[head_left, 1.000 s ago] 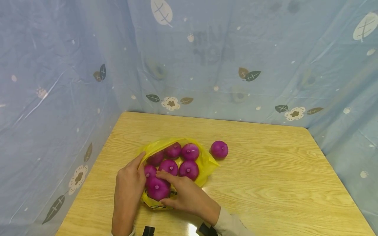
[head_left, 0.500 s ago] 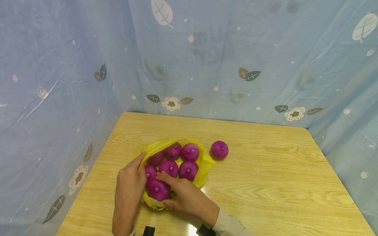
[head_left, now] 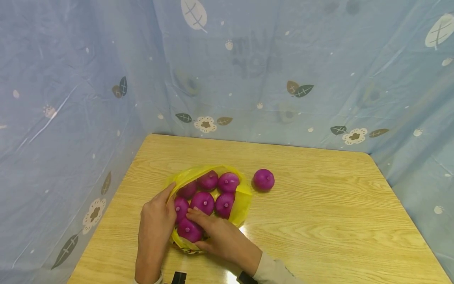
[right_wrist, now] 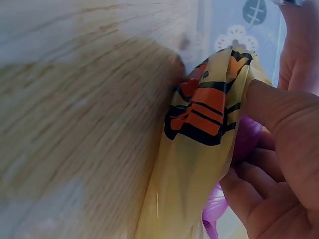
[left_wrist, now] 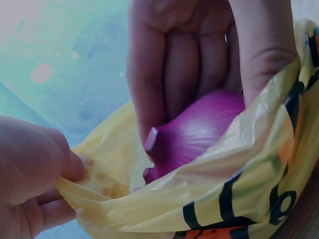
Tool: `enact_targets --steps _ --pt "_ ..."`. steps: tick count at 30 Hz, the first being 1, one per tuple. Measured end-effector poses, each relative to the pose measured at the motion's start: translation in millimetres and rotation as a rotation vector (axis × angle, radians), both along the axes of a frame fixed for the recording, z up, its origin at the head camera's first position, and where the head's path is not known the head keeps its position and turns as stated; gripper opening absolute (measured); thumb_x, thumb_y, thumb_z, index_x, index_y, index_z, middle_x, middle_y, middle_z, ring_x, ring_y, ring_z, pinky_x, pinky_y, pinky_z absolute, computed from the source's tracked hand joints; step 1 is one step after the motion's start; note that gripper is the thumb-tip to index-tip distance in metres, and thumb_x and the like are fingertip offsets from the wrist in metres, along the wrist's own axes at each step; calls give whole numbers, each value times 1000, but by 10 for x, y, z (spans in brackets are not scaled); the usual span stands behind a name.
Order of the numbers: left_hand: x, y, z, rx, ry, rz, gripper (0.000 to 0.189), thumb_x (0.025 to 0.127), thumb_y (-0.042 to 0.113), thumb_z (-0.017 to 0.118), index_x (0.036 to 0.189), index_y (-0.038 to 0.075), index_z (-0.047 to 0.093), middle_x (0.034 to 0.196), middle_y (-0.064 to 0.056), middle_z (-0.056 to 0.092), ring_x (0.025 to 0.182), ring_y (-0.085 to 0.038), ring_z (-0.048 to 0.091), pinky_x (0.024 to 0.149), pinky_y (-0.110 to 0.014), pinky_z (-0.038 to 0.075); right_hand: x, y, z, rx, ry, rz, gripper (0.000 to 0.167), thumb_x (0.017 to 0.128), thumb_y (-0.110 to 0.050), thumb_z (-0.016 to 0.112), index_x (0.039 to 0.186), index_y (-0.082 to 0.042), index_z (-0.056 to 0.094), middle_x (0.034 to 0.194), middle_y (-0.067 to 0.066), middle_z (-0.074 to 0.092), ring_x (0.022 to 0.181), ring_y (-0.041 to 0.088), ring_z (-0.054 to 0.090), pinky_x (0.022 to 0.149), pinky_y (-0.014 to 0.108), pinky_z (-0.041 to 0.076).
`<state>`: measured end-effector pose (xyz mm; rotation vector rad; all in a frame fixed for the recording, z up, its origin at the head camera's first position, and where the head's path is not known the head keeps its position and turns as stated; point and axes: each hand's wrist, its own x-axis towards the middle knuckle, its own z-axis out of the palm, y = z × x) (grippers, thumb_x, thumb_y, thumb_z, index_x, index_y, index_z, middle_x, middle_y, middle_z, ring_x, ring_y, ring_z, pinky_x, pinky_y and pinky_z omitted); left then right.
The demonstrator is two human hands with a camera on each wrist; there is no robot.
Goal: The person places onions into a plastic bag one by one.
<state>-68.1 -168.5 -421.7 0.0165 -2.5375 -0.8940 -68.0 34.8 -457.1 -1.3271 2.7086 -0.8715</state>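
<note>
A yellow plastic bag [head_left: 242, 207] lies on the table with its mouth wide, several purple-red onions [head_left: 203, 202] inside it. My left hand [head_left: 156, 221] pinches the bag's left rim between thumb and fingers, which the left wrist view shows closely on the bag film [left_wrist: 99, 194]. Reaching into the near side, my right hand [head_left: 227, 238] holds one onion [head_left: 189, 230] in its curled fingers. In the left wrist view that onion [left_wrist: 199, 129] sits under the fingers, its lower part hidden by the bag wall. The right thumb [right_wrist: 266, 102] presses along the printed bag edge.
One loose onion [head_left: 263, 180] lies on the wooden table [head_left: 319, 213] just right of the bag. A blue patterned curtain [head_left: 248, 79] hangs behind the table and along both sides.
The bag's right corner, which stuck out toward the loose onion, has folded inward over the right-hand onions. The held onion sits slightly lower in the bag. My left hand keeps its hold.
</note>
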Motion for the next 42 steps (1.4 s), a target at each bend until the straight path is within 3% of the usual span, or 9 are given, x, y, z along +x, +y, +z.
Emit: enact_targets --steps 7,12,15,22,25,29,32,42 --pt "3 7 3 -2 -14 2 35 101 -2 64 135 1 70 121 -25 74 107 -44 73 81 -57 62 23 -13 -33 41 9 1 73 97 -35 80 158 -10 48 158 5 53 145 13 49 113 26 45" --pt "6 11 3 -9 -11 4 34 102 -1 63 135 1 71 121 -25 74 108 -43 73 81 -56 62 24 29 3 44 -3 -4 75 97 -38 79 160 -12 47 159 4 52 144 13 49 113 27 45" --pt "7 14 2 -9 -7 13 34 102 0 63 135 2 71 121 -24 75 107 -43 73 80 -56 62 -20 99 92 1 -35 11 76 97 -37 79 161 -13 46 158 2 54 136 12 58 110 25 48" --pt "2 23 -5 1 -15 25 35 102 0 63 135 2 71 122 -24 74 107 -41 73 79 -56 62 -172 361 364 -223 -74 2 71 95 -28 82 158 -21 50 151 -1 62 123 12 67 105 28 53" --pt "3 29 -6 5 -16 31 35 101 0 63 135 3 71 122 -23 75 106 -39 74 78 -55 63 -240 487 462 -296 -35 -22 69 95 -26 82 157 -21 52 149 0 64 91 8 71 89 28 60" --pt "0 28 -10 3 1 26 36 101 -3 63 135 2 71 121 -24 75 102 -37 75 75 -53 63 -332 683 574 -363 8 -59 68 95 -23 83 156 -19 53 152 1 61 105 14 74 95 32 59" --pt "0 30 -11 0 13 20 36 100 -5 63 135 1 71 120 -25 75 100 -38 75 73 -53 63 -380 839 638 -401 -9 -98 70 93 -20 84 156 -20 54 156 1 57 140 22 56 109 38 51" --pt "-2 48 -9 -5 -6 24 36 100 -3 65 134 2 71 120 -24 75 105 -41 74 78 -55 63 -405 1313 599 -375 12 -247 82 88 -17 89 159 -20 49 160 -2 52 137 23 59 106 39 53"
